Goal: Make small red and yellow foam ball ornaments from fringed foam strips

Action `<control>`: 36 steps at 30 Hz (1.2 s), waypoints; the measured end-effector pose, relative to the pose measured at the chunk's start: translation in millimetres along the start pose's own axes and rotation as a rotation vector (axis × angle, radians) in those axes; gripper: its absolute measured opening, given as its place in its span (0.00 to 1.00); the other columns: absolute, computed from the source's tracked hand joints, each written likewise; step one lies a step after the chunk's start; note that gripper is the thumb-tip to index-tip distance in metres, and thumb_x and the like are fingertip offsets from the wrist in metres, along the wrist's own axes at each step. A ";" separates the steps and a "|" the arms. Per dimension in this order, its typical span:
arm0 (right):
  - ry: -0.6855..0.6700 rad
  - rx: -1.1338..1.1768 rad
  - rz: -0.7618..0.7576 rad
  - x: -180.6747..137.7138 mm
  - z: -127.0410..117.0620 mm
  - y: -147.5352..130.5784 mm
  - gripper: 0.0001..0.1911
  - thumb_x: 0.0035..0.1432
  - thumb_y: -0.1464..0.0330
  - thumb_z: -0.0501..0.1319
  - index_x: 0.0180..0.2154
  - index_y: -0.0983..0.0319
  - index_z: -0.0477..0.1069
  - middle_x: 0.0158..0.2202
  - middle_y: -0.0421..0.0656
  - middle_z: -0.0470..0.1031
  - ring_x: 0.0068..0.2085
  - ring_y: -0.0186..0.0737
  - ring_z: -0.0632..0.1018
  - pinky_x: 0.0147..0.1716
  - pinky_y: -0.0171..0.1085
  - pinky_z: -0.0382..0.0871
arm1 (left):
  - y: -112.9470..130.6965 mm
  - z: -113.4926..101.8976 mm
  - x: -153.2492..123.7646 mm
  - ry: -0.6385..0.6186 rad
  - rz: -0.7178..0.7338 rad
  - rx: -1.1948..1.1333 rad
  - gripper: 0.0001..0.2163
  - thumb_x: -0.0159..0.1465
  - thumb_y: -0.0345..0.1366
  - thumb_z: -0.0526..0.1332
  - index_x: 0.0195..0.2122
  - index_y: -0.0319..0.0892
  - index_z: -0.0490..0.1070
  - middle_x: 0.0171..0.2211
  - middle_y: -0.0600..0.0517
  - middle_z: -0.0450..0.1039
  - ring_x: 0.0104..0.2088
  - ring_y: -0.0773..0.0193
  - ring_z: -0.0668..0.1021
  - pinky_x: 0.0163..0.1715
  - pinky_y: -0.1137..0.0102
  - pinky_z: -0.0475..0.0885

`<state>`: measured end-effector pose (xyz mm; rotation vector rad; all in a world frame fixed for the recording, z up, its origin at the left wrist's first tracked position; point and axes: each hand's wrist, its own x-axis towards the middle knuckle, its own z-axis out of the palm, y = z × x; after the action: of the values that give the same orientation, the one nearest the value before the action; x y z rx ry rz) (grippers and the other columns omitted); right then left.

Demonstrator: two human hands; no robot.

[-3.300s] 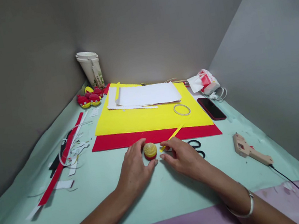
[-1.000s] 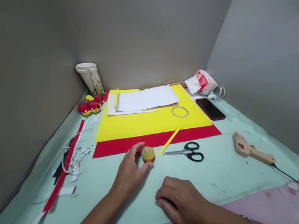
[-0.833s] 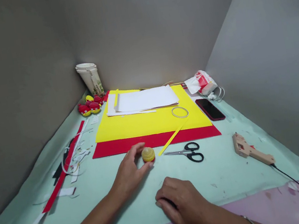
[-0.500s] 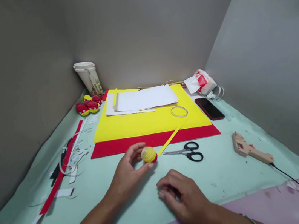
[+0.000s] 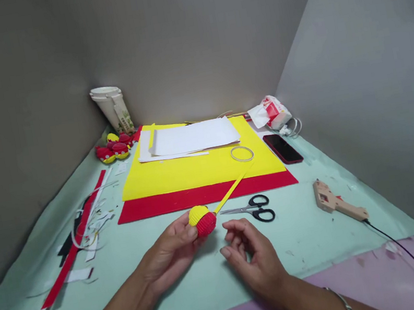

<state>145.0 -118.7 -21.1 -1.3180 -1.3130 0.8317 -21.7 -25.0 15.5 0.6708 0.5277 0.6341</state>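
Between the thumb and fingers of my left hand (image 5: 173, 248) is a small ribbed ball (image 5: 205, 223), yellow on its left side and red on its right. My right hand (image 5: 252, 256) hovers just to the right of it, fingers curled but apart, with nothing in its grasp. A thin yellow strip (image 5: 234, 186) runs from beside the ball up onto the yellow sheet; whether it joins the ball I cannot tell. Black-handled scissors (image 5: 253, 208) lie slightly open beyond my right hand, tips toward the ball.
Red (image 5: 152, 205) and yellow sheets (image 5: 178, 175) lie stacked under white paper (image 5: 194, 136) and a ring (image 5: 242, 154). At right are a phone (image 5: 283, 148) and a corded glue gun (image 5: 340, 201). Left are paper scraps (image 5: 92, 227), red-yellow pieces (image 5: 113, 150) and white cups (image 5: 114, 109).
My left hand has turned the ball so its red side shows more, and its palm faces up more. My right hand has lifted nearer the ball and its fingers have opened somewhat.
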 end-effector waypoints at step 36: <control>-0.093 -0.219 0.050 5.8 -1.5 -10.2 0.14 0.57 0.72 0.59 0.47 0.60 0.67 0.37 0.42 0.68 0.30 0.34 0.71 0.31 0.35 0.67 | -8.1 -12.8 7.4 0.452 0.406 1.235 0.21 0.55 0.36 0.65 0.51 0.46 0.68 0.51 0.47 0.73 0.51 0.51 0.74 0.52 0.58 0.67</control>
<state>144.9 -115.0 -9.8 -1.5031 -1.4826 0.8095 -21.7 -19.7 -0.6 1.8498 1.2459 0.8152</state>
